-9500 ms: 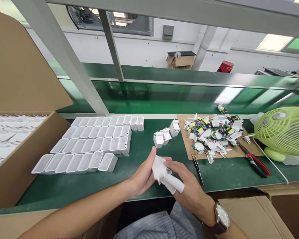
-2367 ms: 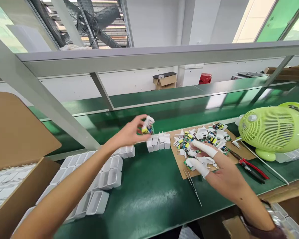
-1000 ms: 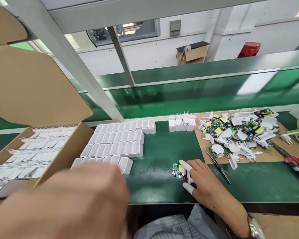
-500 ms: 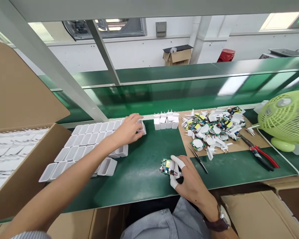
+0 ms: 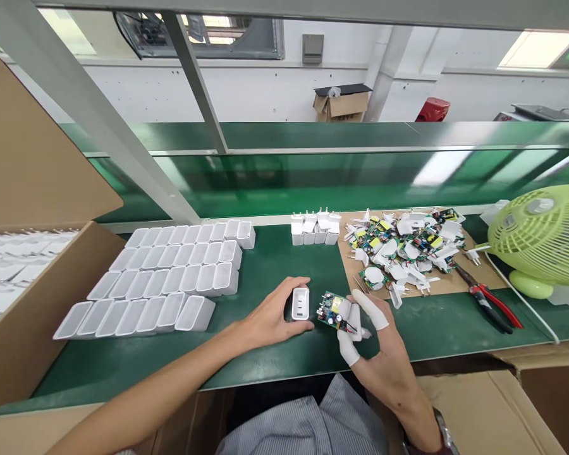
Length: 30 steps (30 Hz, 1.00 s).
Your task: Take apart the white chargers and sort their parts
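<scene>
My left hand (image 5: pixel 279 313) grips a small white charger case (image 5: pixel 300 304) between thumb and fingers, its open end facing me and several slots visible inside. Just to the right, my right hand (image 5: pixel 377 335) pinches a charger circuit board (image 5: pixel 334 310) by its white plug end, with the green board pointing left toward the case. White covers wrap the thumb and a finger of this hand. A narrow gap separates board and case. Rows of white charger cases (image 5: pixel 165 278) stand open side up on the left. Several cases with plug boards in them (image 5: pixel 315 229) stand farther back.
Circuit boards with white plugs (image 5: pixel 408 246) are heaped on a cardboard sheet (image 5: pixel 360 278) at right. Tweezers (image 5: pixel 360 284) lie partly hidden behind my right hand. Red-handled pliers (image 5: pixel 488 306) and a green fan (image 5: pixel 540 240) are farther right. A cardboard box (image 5: pixel 71 284) of white parts stands left.
My left hand has drawn a case from the back row's right end and brought it to the middle. My right hand has kept the board, now turned toward the case.
</scene>
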{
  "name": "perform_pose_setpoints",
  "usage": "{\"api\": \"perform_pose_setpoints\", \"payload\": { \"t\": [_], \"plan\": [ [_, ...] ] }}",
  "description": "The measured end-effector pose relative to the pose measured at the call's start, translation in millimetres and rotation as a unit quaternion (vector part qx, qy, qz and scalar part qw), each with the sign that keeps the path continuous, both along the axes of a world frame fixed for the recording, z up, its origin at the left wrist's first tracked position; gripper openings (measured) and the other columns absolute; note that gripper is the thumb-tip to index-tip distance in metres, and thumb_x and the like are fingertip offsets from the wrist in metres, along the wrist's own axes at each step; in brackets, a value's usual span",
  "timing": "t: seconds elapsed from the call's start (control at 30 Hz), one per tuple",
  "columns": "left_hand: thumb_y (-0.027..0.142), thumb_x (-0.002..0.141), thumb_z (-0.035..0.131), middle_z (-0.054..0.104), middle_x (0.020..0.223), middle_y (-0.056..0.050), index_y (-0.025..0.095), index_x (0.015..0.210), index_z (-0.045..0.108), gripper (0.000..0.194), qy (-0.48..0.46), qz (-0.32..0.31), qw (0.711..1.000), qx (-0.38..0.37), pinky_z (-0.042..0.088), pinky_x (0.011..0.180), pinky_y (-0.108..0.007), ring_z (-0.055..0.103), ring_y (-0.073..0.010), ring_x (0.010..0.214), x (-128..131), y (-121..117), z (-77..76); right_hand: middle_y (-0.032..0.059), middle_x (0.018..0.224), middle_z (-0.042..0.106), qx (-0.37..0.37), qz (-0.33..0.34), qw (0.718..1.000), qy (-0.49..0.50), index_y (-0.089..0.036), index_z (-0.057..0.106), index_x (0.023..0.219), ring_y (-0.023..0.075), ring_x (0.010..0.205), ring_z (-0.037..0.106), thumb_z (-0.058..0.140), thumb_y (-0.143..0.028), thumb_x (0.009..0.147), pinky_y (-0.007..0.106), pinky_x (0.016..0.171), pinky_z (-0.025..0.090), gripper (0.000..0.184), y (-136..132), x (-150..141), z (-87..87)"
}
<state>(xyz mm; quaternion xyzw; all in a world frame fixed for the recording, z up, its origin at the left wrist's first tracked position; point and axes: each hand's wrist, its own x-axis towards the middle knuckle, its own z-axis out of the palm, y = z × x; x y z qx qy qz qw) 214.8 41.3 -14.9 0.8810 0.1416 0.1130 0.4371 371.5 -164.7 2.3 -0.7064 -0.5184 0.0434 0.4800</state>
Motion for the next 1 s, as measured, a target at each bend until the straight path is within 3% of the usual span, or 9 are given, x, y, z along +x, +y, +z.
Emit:
{"api": "perform_pose_setpoints", "payload": {
  "t": [0.1, 0.33, 0.6, 1.0],
  "plan": [
    [0.031, 0.092, 0.075, 0.06, 0.138, -0.01, 0.031, 0.155, 0.028, 0.079, -0.05, -0.004, 0.999, 0.009, 0.053, 0.105, -0.044, 0.063, -0.0269, 0.123, -1, -3, -8.8, 0.0136, 0.131, 0.061, 0.007, 0.023, 0.999, -0.037, -0.027, 0.038, 0.155, 0.0304, 0.125, 0.059, 0.059, -0.014, 0.094, 0.051, 0.102, 0.057, 0.066, 4, -6, 10.0],
    [0.025, 0.094, 0.074, 0.059, 0.142, -0.012, 0.035, 0.164, 0.011, 0.095, -0.117, -0.03, 0.992, 0.037, 0.052, 0.108, -0.046, 0.057, -0.0272, 0.13, -11, 2, -10.9, 0.0151, 0.13, 0.063, -0.012, 0.048, 0.987, -0.153, -0.024, 0.034, 0.159, 0.0318, 0.125, 0.058, 0.059, -0.006, 0.092, 0.054, 0.102, 0.057, 0.073, 18, -18, 17.7],
    [0.018, 0.095, 0.069, 0.057, 0.145, -0.013, 0.036, 0.165, 0.006, 0.096, -0.118, -0.053, 0.991, 0.036, 0.05, 0.109, -0.048, 0.052, -0.0281, 0.134, -13, 7, -12.4, 0.015, 0.124, 0.065, -0.051, 0.064, 0.978, -0.191, -0.021, 0.033, 0.158, 0.0318, 0.122, 0.059, 0.056, -0.005, 0.093, 0.054, 0.099, 0.058, 0.071, 27, -19, 27.1],
    [0.015, 0.096, 0.066, 0.057, 0.144, -0.014, 0.033, 0.166, 0.008, 0.093, -0.134, -0.057, 0.988, 0.048, 0.05, 0.109, -0.05, 0.05, -0.0292, 0.133, -12, 7, -8.3, 0.0154, 0.122, 0.065, -0.063, 0.056, 0.968, -0.235, -0.014, 0.036, 0.154, 0.0331, 0.12, 0.057, 0.054, -0.008, 0.094, 0.053, 0.098, 0.058, 0.063, 35, -21, 23.8]
  ]
}}
